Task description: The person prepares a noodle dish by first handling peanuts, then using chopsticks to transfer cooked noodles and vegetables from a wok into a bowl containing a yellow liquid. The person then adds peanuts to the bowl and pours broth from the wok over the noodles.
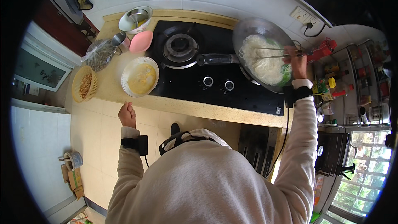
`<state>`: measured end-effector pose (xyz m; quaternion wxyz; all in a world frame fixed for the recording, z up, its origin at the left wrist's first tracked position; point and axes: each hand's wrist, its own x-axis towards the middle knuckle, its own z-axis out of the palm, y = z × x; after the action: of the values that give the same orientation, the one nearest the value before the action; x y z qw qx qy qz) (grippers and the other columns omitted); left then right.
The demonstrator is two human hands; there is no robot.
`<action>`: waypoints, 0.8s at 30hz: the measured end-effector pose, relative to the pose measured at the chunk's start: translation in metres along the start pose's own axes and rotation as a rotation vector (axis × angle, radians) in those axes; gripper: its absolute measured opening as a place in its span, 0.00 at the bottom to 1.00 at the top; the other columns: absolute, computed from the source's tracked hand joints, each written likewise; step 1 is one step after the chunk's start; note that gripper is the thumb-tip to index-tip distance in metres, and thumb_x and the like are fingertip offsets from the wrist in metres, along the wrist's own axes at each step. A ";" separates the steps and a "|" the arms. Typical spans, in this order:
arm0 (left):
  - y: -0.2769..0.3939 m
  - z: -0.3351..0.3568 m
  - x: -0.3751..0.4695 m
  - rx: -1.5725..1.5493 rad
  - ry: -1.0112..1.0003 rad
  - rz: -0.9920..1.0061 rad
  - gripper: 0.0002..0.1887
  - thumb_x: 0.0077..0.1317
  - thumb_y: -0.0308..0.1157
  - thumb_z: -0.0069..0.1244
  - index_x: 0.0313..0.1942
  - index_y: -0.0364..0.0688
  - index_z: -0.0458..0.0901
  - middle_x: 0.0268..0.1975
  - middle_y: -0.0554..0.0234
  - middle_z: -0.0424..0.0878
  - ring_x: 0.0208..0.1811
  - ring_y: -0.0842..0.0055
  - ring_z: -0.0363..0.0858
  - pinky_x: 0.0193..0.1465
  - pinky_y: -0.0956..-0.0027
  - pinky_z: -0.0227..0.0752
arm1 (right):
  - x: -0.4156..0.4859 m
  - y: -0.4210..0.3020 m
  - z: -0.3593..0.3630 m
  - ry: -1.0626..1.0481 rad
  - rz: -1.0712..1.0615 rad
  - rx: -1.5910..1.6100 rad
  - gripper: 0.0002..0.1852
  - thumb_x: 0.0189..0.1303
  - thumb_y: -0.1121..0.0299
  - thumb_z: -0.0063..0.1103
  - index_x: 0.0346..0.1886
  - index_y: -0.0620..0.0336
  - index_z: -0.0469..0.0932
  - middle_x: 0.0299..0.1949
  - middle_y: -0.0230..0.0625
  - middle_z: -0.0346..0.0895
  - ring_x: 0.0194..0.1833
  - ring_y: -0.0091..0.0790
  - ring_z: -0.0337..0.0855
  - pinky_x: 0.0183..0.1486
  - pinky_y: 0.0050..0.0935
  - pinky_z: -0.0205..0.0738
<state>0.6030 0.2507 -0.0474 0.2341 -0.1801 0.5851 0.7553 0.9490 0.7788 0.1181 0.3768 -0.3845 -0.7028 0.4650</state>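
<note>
Over the right side of the stove, my right hand (296, 62) grips a pair of chopsticks (273, 49), whose tips are in white noodles (259, 65). The noodles and some green leaves (285, 74) lie in a dark wok (245, 26) with a black handle (217, 59) pointing left. My left hand (127, 115) is held loosely closed with nothing seen in it, just off the counter's front edge. Beyond it on the counter stands a patterned bowl (125, 84) with a yellowish, egg-like liquid (142, 79).
Left of the gas stove (186, 90) are a pink dish (141, 41), a metal cup (120, 40), a bowl (124, 25) holding a metal ladle or funnel, a plastic bag (100, 56) and a yellow basket (76, 84) of nuts. A bottle rack (354, 68) stands right.
</note>
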 end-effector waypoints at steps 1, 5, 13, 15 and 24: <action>-0.003 -0.003 -0.004 0.003 0.002 0.010 0.10 0.65 0.36 0.44 0.31 0.40 0.73 0.16 0.78 0.61 0.13 0.90 0.52 0.12 0.84 0.43 | 0.003 -0.003 -0.013 0.048 0.009 -0.022 0.13 0.59 0.65 0.53 0.37 0.66 0.79 0.28 0.37 0.79 0.20 0.27 0.78 0.22 0.21 0.71; -0.011 -0.013 -0.015 -0.004 0.044 0.015 0.10 0.65 0.36 0.44 0.30 0.40 0.74 0.16 0.78 0.61 0.12 0.90 0.53 0.12 0.84 0.43 | 0.001 -0.016 -0.078 0.124 0.069 -0.047 0.14 0.60 0.62 0.51 0.41 0.62 0.79 0.32 0.38 0.79 0.20 0.26 0.77 0.24 0.19 0.71; -0.032 -0.010 -0.030 -0.043 0.065 -0.021 0.10 0.65 0.36 0.45 0.29 0.40 0.74 0.16 0.78 0.61 0.12 0.89 0.53 0.12 0.84 0.44 | -0.008 0.047 -0.090 0.208 0.249 0.091 0.16 0.59 0.62 0.53 0.31 0.70 0.79 0.25 0.41 0.79 0.20 0.31 0.80 0.23 0.22 0.74; -0.034 -0.003 -0.030 -0.056 0.035 -0.044 0.10 0.65 0.36 0.45 0.29 0.40 0.74 0.16 0.78 0.61 0.12 0.89 0.53 0.12 0.84 0.44 | -0.006 0.057 -0.071 0.266 0.275 0.227 0.15 0.59 0.62 0.54 0.33 0.69 0.79 0.25 0.40 0.78 0.23 0.32 0.80 0.27 0.23 0.76; -0.036 0.005 -0.041 -0.043 0.103 -0.021 0.09 0.65 0.35 0.45 0.29 0.41 0.74 0.16 0.78 0.61 0.13 0.89 0.53 0.12 0.84 0.43 | 0.024 0.004 -0.069 0.172 0.020 0.310 0.13 0.61 0.65 0.51 0.35 0.68 0.78 0.27 0.41 0.79 0.23 0.32 0.80 0.27 0.24 0.75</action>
<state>0.6568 0.2573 -0.0528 0.2077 -0.2297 0.5779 0.7550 1.0006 0.8262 0.1379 0.4856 -0.3672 -0.5842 0.5367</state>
